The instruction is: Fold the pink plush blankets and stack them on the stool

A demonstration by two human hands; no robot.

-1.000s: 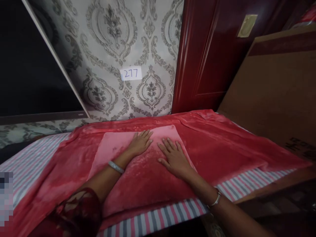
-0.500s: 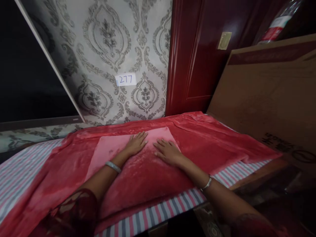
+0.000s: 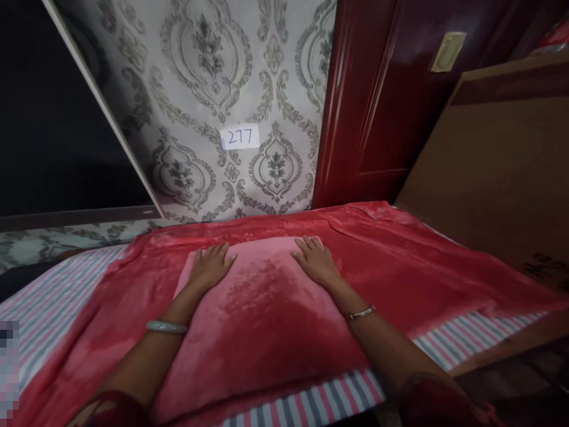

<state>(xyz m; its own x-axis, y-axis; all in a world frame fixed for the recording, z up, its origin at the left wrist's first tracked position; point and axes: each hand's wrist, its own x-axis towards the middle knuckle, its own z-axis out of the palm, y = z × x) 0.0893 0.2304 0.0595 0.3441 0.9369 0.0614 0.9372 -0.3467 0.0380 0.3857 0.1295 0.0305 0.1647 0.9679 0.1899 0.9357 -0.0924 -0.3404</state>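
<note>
My left hand (image 3: pixel 212 265) and right hand (image 3: pixel 317 263) lie flat, open, gripping nothing, at the far corners of the soft, floppy folded pink plush cloth (image 3: pixel 262 308); I'd pinch those corners.

**Folded cloth at the bed's middle, a hand at each far corner**

The folded cloth (image 3: pixel 262 308) lies on the blanket (image 3: pixel 400 261), which covers the bed (image 3: pixel 53 296). The left hand (image 3: pixel 211 265) rests flat at the cloth's 11 o'clock corner, the right hand (image 3: pixel 316 264) at 1 o'clock. At 12 o'clock behind the bed hangs the number label (image 3: pixel 240 137); the door (image 3: pixel 368 107) stands at 1 o'clock, the cardboard box (image 3: pixel 498 172) at 2 o'clock.
</note>
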